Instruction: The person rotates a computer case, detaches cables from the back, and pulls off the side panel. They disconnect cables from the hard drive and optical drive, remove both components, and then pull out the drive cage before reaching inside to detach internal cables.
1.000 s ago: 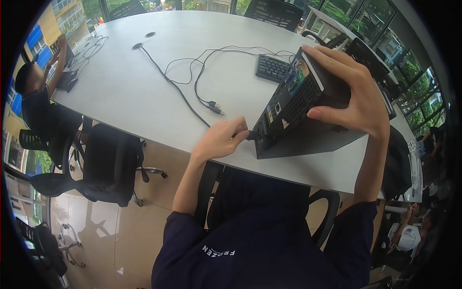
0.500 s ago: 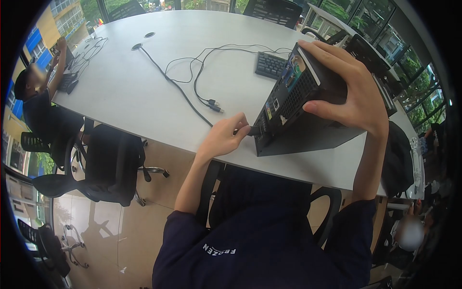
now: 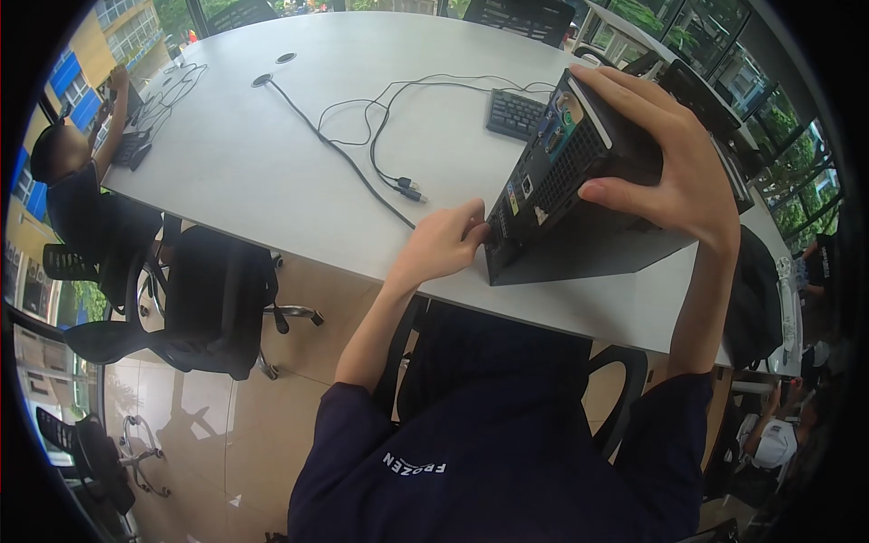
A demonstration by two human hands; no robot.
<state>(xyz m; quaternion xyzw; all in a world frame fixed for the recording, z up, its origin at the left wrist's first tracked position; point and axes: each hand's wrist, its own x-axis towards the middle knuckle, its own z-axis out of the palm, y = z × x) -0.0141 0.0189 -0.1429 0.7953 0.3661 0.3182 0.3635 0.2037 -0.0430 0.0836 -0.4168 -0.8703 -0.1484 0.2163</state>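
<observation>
A black computer case (image 3: 588,226) stands tilted at the table's near edge, its port side facing left. My right hand (image 3: 679,172) grips its top, fingers over the far side and thumb on the near side. At the lower part of the port side is my left hand (image 3: 444,240), its fingers pinched close against the case. A thick black cable (image 3: 339,154) runs from a table grommet to behind my left hand; its end is hidden there. Two loose cable plugs (image 3: 410,188) lie on the table left of the case.
The white table (image 3: 226,163) has a black keyboard (image 3: 514,114) behind the case. Another person (image 3: 72,172) sits at the far left. An office chair (image 3: 213,299) is at the left, a dark bag (image 3: 753,299) at the right. Several people are at the lower right.
My left hand has moved slightly right and closer to the case, now covering the black plug that showed between its fingers and the ports. My right hand keeps its grip.
</observation>
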